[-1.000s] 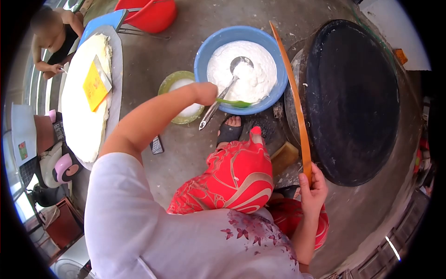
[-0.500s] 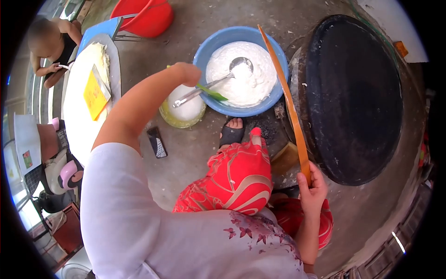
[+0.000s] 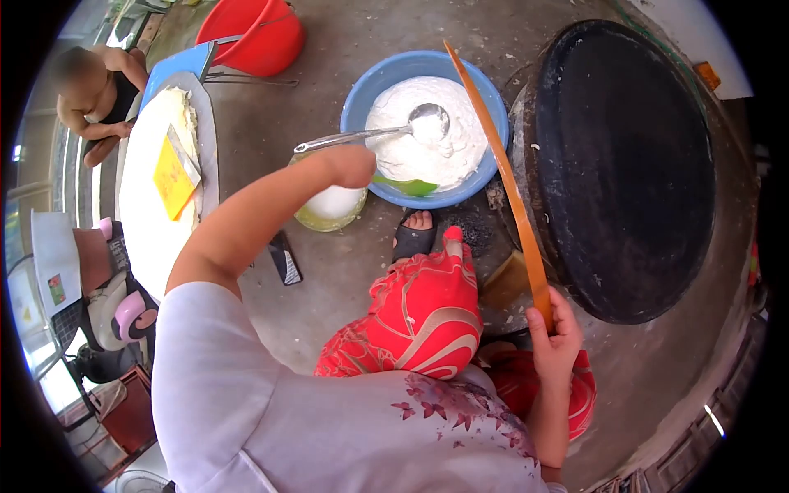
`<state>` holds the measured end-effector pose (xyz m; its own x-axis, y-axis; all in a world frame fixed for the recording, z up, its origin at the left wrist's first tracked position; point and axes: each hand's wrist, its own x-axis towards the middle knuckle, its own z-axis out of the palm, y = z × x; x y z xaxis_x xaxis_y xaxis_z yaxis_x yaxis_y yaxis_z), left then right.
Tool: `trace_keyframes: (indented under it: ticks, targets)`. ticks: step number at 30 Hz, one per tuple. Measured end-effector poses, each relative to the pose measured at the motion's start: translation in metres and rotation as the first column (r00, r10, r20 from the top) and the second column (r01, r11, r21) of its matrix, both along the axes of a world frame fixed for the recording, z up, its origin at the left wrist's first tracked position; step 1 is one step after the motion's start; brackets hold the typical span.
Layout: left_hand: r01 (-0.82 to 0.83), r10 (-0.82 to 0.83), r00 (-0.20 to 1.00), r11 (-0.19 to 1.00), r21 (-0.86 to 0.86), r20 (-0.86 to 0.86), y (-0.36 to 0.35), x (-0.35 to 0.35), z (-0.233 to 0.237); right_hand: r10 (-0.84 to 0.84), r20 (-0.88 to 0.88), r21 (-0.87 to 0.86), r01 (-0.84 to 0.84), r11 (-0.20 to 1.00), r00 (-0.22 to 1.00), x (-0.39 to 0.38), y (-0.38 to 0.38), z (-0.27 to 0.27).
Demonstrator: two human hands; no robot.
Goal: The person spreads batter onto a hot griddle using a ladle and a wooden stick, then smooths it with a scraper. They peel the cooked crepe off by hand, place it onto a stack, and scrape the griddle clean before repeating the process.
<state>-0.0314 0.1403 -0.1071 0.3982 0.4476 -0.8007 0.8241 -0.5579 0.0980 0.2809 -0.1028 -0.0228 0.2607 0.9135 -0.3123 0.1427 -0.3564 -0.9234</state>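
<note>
My left hand (image 3: 352,167) is closed round a green spatula (image 3: 417,187), whose blade reaches over the near side of the blue basin (image 3: 352,99). Thick white batter (image 3: 460,144) fills much of that basin. A metal ladle (image 3: 353,138) rests in it, its bowl in the batter and its handle lying across the left rim, just above my hand. Partly hidden under my forearm is a small yellowish bowl (image 3: 355,215) with white contents. My right hand (image 3: 557,329) grips the lower end of a long, flat wooden strip (image 3: 516,201), which slants up past the basin's right side.
A large round black griddle (image 3: 629,172) stands at the right. On the left a table carries a pale stack of flat sheets (image 3: 140,205) and a yellow-handled scraper (image 3: 173,179). A phone (image 3: 285,261) lies on the floor; a red bucket (image 3: 263,41) and another person (image 3: 99,90) are beyond.
The ladle's handle has swung upward, off the small bowl to the basin's left rim. My left hand has shifted right and down, bringing the spatula's blade further over the basin.
</note>
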Motion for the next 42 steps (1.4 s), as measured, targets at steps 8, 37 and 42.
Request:
trace_keyframes:
  ticks: [8,37,42]
  targets:
    - [0.061,-0.045,0.995,0.984,0.169,-0.093,0.025,-0.006,0.001,0.014,0.038,-0.035,-0.013,0.999,0.999,0.001,0.002,0.003]
    - [-0.557,0.528,0.738,0.828,-0.063,0.421,-0.050,0.057,-0.076,-0.028,0.002,-0.110,0.028,0.994,1.000,0.009,0.000,0.001]
    - [-0.474,0.459,0.853,0.881,0.000,0.250,-0.051,0.037,-0.036,-0.021,0.014,-0.013,0.021,1.000,1.000,0.004,-0.001,-0.002]
